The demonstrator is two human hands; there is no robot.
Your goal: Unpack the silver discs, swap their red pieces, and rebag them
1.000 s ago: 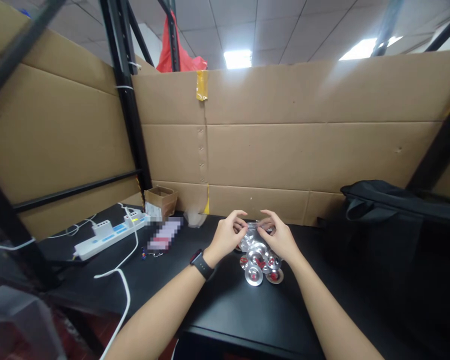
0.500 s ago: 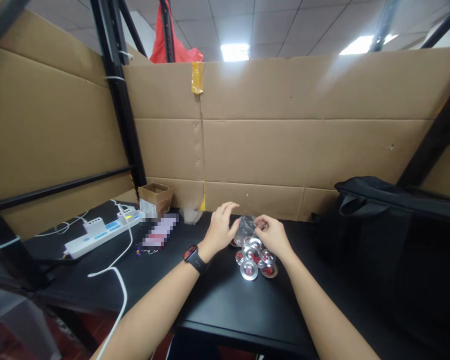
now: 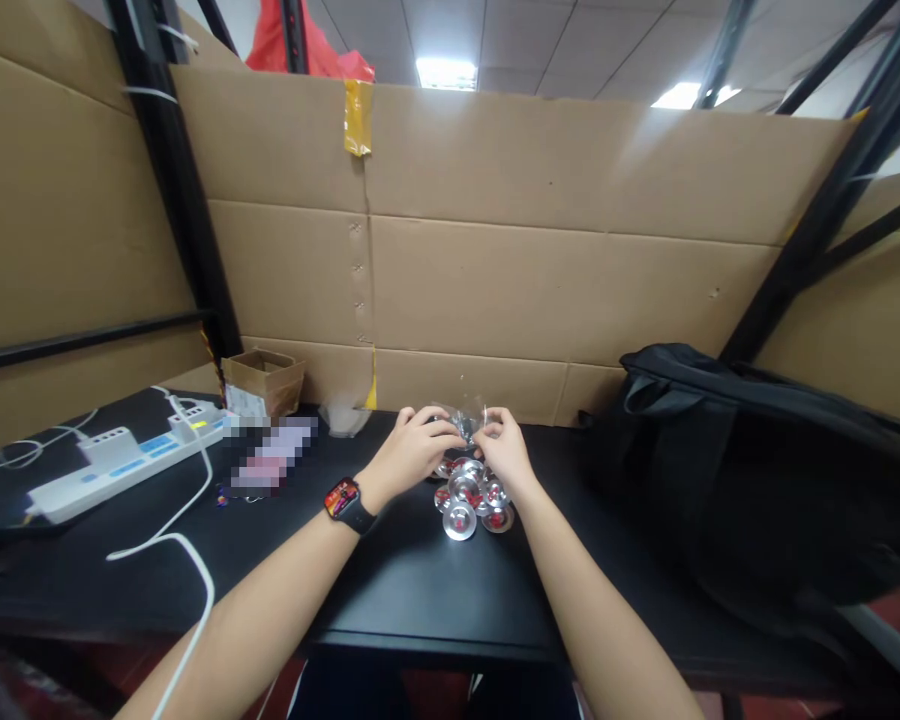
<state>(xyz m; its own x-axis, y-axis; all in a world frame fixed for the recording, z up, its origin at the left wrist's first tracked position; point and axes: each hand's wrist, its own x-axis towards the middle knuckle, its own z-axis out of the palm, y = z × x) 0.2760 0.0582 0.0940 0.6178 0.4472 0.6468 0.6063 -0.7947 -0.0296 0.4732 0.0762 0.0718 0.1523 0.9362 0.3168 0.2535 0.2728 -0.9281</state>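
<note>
the grip of the right hand (image 3: 504,448) seems to pinch clear plastic film (image 3: 468,408) between thumb and forefinger; the left hand (image 3: 414,450) meets it from the other side, fingers stretched forward and bent over, but i cannot tell whether they close on the film or only rest against it. the film stands up between the two hands, near the back of the worktop (image 3: 435,590), likely because something so thin would sag without support from both sides.

just below and nearer the person, silvery discs (image 3: 460,521) with red centres lie in a loose cluster, some overlapping. being under the hands, they are probably kept there for an easy reach. whether the film covers any of the rear ones is too small to tell.

a dark watch (image 3: 349,503) sits on the left wrist, face up. farther left are a blurred-out flat item (image 3: 274,458), a small cardboard box (image 3: 262,380) and a white power strip (image 3: 139,462), its white cable (image 3: 187,545) looping toward the person. a crumpled translucent piece (image 3: 345,418) lies by the cardboard wall (image 3: 465,270). a big black bag (image 3: 750,480) fills the right side, apparently set there to leave the middle for the hands.
</note>
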